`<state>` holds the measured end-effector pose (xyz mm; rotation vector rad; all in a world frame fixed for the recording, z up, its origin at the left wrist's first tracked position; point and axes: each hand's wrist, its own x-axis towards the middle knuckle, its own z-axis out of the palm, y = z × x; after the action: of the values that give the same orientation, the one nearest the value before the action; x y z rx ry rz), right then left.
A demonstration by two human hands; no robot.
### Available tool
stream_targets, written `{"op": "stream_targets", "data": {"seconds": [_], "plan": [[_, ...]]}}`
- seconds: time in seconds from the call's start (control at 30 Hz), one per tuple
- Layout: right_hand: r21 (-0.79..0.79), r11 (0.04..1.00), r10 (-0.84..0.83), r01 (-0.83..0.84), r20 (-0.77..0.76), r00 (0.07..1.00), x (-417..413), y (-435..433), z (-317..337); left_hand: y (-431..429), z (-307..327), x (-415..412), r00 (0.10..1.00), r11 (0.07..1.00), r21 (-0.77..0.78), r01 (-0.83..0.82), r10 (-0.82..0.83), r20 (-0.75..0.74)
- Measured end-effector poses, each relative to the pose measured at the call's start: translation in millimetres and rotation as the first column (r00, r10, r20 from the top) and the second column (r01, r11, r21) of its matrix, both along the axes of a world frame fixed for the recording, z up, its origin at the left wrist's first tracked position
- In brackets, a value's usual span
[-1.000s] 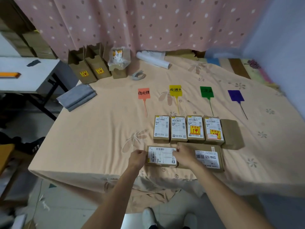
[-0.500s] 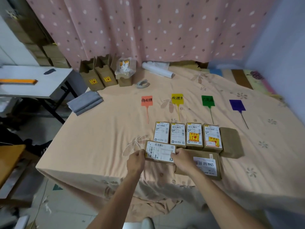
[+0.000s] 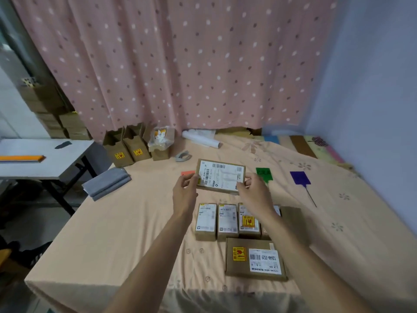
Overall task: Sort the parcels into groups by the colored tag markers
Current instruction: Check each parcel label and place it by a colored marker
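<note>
A flat brown parcel (image 3: 220, 176) is held in the air above the peach-covered table (image 3: 126, 224), its long axis running left to right across the view, the right end sitting slightly lower than the left. Its labelled face is tilted up toward the camera, with the white label's print too blurred to read. The left hand (image 3: 185, 195) grips the parcel's left short end, thumb on the front face near a small yellow sticker, fingers behind. The right hand (image 3: 253, 192) clamps the right short end in the same way. The parcel spans the gap between the two hands, which are well apart, one at each end.

Behind the parcel lie the coloured tags: the orange tag (image 3: 187, 173) peeks out just beside the left hand, the green tag (image 3: 263, 173) shows just past the right hand, and the purple tag (image 3: 300, 177) lies farther right. A yellow tag is not visible.

Below the hands, a row of small parcels (image 3: 225, 219) lies on the table side by side, long axes pointing away from the person; the right forearm crosses over the row's right end. Nearer the table's front edge lies a larger parcel (image 3: 255, 258), long axis left to right, with an orange sticker and a white label facing up.
</note>
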<state>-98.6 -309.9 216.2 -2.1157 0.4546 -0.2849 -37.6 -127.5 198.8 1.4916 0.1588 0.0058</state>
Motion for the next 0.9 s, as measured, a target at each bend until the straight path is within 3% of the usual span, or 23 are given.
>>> {"op": "stream_targets", "data": {"seconds": [0.3,0.37,0.5,0.7,0.9], "plan": [[0.018,0.993,-0.118,0.117,0.189,0.975,-15,-21,20,-21,27,2,0.976,0.955,-0.21,0.212,-0.217,-0.004],[0.092,0.991,-0.111,0.095,0.196,0.974,-17,-28,21,-23,33,4,0.968,0.937,-0.255,0.241,-0.25,-0.002],[0.405,0.914,-0.062,-0.011,0.167,0.984,-24,-39,26,-27,47,9,0.971,0.929,-0.283,0.24,-0.235,0.051],[0.749,0.638,0.102,-0.179,0.147,0.984,-35,-42,17,-40,58,6,0.964,0.926,-0.27,0.264,-0.249,0.09],[0.983,0.14,-0.056,-0.118,0.127,0.99,-41,-17,0,-57,47,-27,0.893,0.883,-0.132,0.45,-0.441,0.095]]}}
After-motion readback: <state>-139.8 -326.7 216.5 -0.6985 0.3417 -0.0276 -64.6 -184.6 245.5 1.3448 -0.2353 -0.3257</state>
